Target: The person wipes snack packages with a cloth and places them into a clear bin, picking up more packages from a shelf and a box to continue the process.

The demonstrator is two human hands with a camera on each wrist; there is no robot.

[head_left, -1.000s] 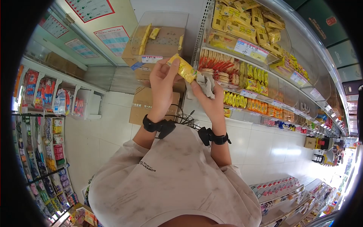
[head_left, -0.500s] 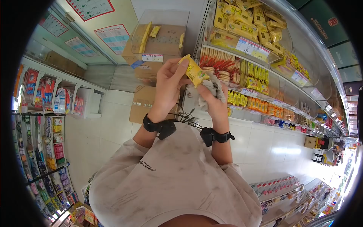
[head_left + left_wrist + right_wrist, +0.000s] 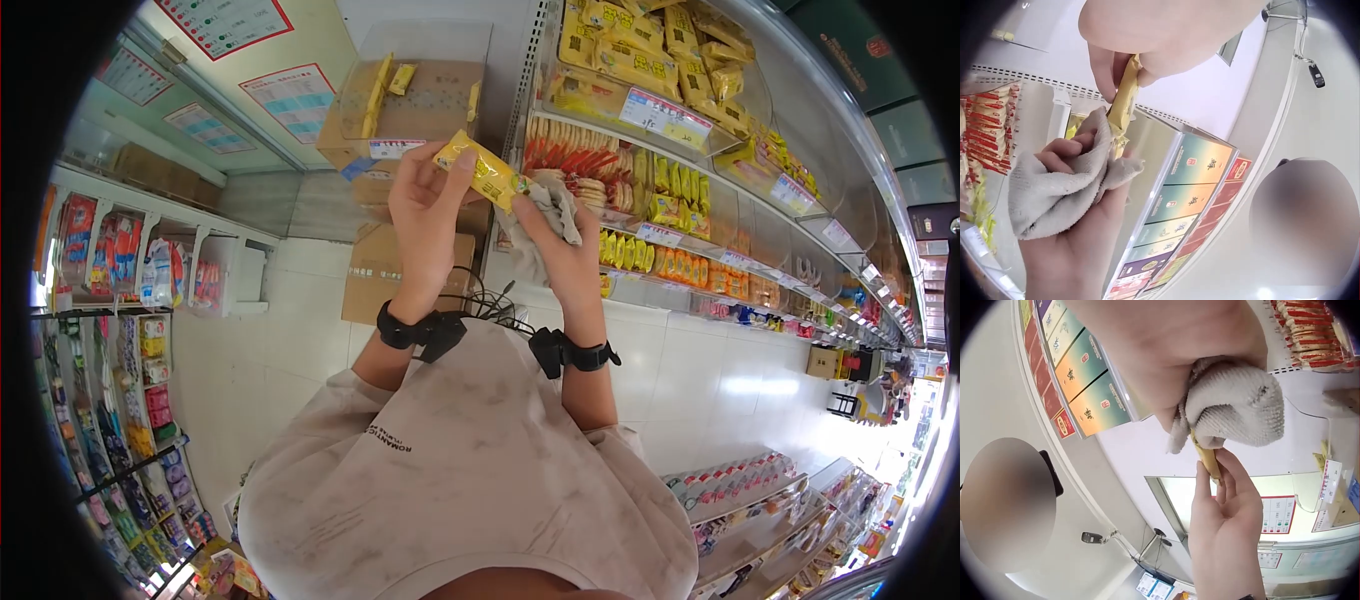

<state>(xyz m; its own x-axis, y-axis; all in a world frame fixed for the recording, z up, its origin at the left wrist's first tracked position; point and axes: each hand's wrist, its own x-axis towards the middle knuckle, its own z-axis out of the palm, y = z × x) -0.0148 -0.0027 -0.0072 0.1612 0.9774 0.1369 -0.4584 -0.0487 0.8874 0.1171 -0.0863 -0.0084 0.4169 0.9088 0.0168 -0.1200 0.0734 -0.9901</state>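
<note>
In the head view, my left hand [image 3: 425, 205] pinches a small yellow snack packet [image 3: 482, 174] between thumb and fingers at its upper left end. My right hand [image 3: 566, 258] grips a crumpled light grey cloth [image 3: 557, 203] against the packet's lower right end, the thumb lying along it. Part of the cloth hangs below that hand. The left wrist view shows the packet [image 3: 1124, 100] edge-on, its crinkled end meeting the cloth [image 3: 1054, 197]. Seen from the right wrist, the bunched cloth [image 3: 1235, 409] covers most of the right fingers, and there are dark marks on it.
A shelf rack on the right holds yellow packets [image 3: 635, 60], red-and-white wrapped snacks [image 3: 575, 150] and price tags [image 3: 665, 115]. Behind the left hand, a clear bin [image 3: 425, 90] with a few yellow packets sits over cardboard boxes [image 3: 385, 270]. Black cables [image 3: 490, 305] hang near my shirt.
The packet and both hands shifted slightly right, then back left. The packet tilted more steeply, then returned to a flatter slant. More cloth now hangs beneath the right hand than a second ago.
</note>
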